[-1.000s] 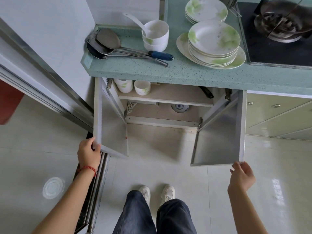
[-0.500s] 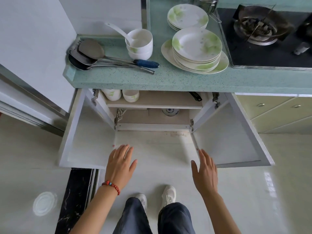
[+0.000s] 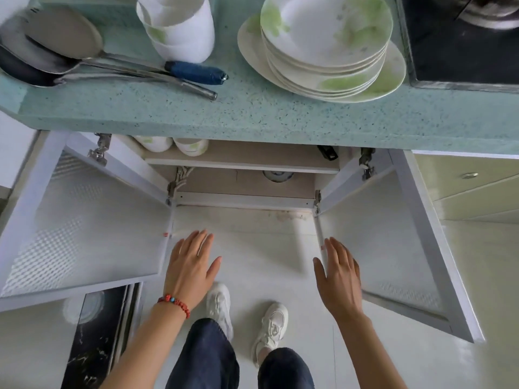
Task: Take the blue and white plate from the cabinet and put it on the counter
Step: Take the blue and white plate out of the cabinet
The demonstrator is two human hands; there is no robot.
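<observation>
Both hands have let go of the door edges since a second ago and come in between the two swung-open doors, and the head has dropped closer to the cabinet, so the lower compartment shows more clearly. Deep inside it, under the shelf, sits a round white dish with blue markings [image 3: 276, 176], only its front rim visible; it is probably the blue and white plate, still in the cabinet and untouched. Nearer than that dish, the left hand [image 3: 191, 266], with a red bead bracelet [image 3: 174, 304] at the wrist, hovers palm down with fingers spread and holding nothing. The right hand [image 3: 338, 279] is likewise flat, fingers loosely together and empty, just beside the inner edge of the right white cabinet door [image 3: 393, 248]. With the opening done, the reach into the lower space seems the next step. Above the dish, the wooden shelf [image 3: 241, 161] carries two white cups [image 3: 191, 146]. Higher still, the speckled teal counter [image 3: 252, 110] holds a stack of green-patterned white plates [image 3: 325, 46], stacked white bowls [image 3: 179, 26] and metal ladles [image 3: 56, 46], leaving a bare strip along its front. Below everything lies a pale tiled floor [image 3: 252, 262].
</observation>
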